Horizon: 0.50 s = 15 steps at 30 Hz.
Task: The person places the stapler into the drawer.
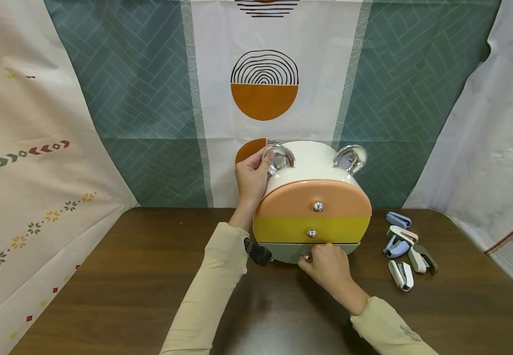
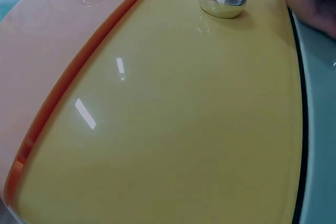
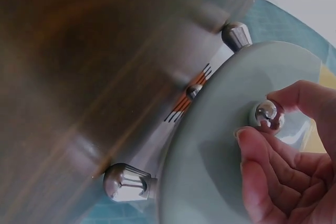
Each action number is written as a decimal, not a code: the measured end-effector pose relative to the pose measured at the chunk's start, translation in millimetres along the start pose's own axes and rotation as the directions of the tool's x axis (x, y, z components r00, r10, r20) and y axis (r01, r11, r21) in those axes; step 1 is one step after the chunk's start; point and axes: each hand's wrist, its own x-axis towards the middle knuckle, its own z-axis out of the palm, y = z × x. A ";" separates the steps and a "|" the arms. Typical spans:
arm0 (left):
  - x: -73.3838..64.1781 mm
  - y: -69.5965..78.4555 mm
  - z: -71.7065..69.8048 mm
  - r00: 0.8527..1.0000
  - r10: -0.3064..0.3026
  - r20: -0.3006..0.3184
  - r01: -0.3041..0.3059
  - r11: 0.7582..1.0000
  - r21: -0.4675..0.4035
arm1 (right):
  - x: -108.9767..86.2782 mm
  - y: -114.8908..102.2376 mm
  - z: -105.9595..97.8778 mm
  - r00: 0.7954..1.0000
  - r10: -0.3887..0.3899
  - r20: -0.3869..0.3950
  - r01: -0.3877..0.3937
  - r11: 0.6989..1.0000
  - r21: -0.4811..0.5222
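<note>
Drawer cabinet at the desk's twelve o'clock, probably light, stiff, slippery-glossy; best holds: eleven-o'clock chrome ear, gripped by left hand, and six-o'clock knob, pinched by right hand.

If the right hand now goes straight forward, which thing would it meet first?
Probably the grey-green drawer front: the right hand pinches its silver knob, and that panel lies directly behind, though the remaining gap is hard to judge.
</note>
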 end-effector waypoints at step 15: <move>0.8 -2.4 -1.7 1.000 0.011 0.006 -0.011 1.000 -0.003 | -26.8 -9.1 -21.7 0.999 -0.023 0.049 0.024 1.000 -0.012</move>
